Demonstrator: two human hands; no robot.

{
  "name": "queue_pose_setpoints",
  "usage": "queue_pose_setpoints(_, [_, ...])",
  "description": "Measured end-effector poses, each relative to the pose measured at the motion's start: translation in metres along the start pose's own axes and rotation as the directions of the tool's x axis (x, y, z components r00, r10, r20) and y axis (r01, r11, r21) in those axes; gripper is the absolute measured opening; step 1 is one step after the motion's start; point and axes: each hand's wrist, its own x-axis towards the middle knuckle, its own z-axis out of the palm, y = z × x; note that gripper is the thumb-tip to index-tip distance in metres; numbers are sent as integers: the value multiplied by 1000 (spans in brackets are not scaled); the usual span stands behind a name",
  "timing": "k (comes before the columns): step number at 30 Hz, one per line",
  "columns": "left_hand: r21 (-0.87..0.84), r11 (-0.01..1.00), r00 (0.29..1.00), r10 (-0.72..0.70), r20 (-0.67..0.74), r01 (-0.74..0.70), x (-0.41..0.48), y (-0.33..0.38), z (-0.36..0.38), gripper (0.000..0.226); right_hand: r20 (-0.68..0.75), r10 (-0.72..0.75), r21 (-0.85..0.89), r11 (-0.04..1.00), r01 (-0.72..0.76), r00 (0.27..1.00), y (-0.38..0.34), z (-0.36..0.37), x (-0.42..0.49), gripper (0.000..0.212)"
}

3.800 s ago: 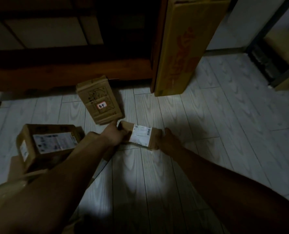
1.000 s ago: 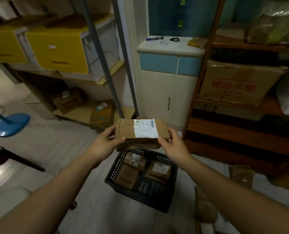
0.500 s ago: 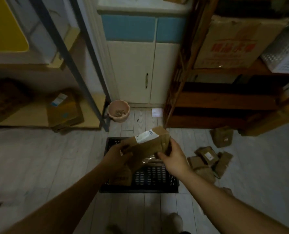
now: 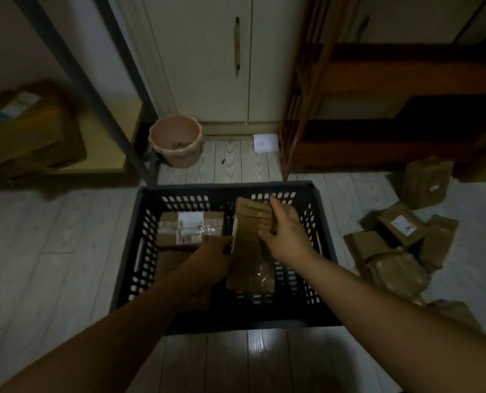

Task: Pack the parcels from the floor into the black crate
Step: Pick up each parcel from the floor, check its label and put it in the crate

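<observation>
The parcel [image 4: 250,251] stands on edge in the right half of the crate [image 4: 264,319]. The left grip [image 4: 216,255] curls round its left edge and the right grip [image 4: 281,231] pinches its top. A second parcel [image 4: 190,228] lies back-left inside, its white label too blurred to read. On the floor [image 4: 66,251] to the right lie loose parcels [image 4: 398,231].

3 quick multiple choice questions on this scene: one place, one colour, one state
1. The loose parcels lie where from the black crate? A) left B) right C) on top
2. The bucket is A) pink B) blue C) green
3. The held parcel is A) flat on the floor B) on a shelf C) upright inside the crate
Key: B, they pile on the floor at its right; A, its wall shows pale pink; C, left hand and right hand grip it on edge between the crate walls.
</observation>
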Motion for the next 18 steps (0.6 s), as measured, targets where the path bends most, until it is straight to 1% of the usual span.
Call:
queue_pose_setpoints(2, [-48,999,1000,-10,-22,9,27,-24,12,24,1,-32,-35,999,32,999,25,23,19,72])
queue_pose_setpoints(4, [-47,999,1000,-22,-12,21,59,-52,19,26,-3,-52,-80,995,52,999,46,41,36,71])
queue_pose_setpoints(5, [-46,998,999,-36,-20,35,72,-62,22,33,-11,-58,-103,993,56,998,55,49,42,71])
queue_pose_setpoints(8, [-64,998,992,10,-125,-18,98,-92,31,58,-40,-105,-115,988,99,994,69,69,52,77])
queue_pose_setpoints(10, [-64,997,983,29,-181,-41,100,-98,34,72,-12,-104,-85,991,102,995,71,78,56,79])
queue_pose_setpoints(12, [-36,998,984,52,-171,-59,100,-101,33,78,37,-64,-81,994,66,997,67,81,53,80])
queue_pose_setpoints(13, [-10,998,987,65,-144,-67,101,-105,33,79,64,-42,-81,996,47,997,65,81,51,79])
queue_pose_setpoints(15, [148,987,991,79,-110,-63,99,-113,33,72,140,-1,-96,995,15,990,68,83,45,80])
queue_pose_setpoints(17, [344,939,994,62,-90,-27,97,-129,35,66,209,26,-168,986,10,977,78,89,38,79])
queue_pose_setpoints(18, [384,923,997,42,-60,-16,93,-133,37,65,235,34,-211,977,17,971,83,93,36,76])
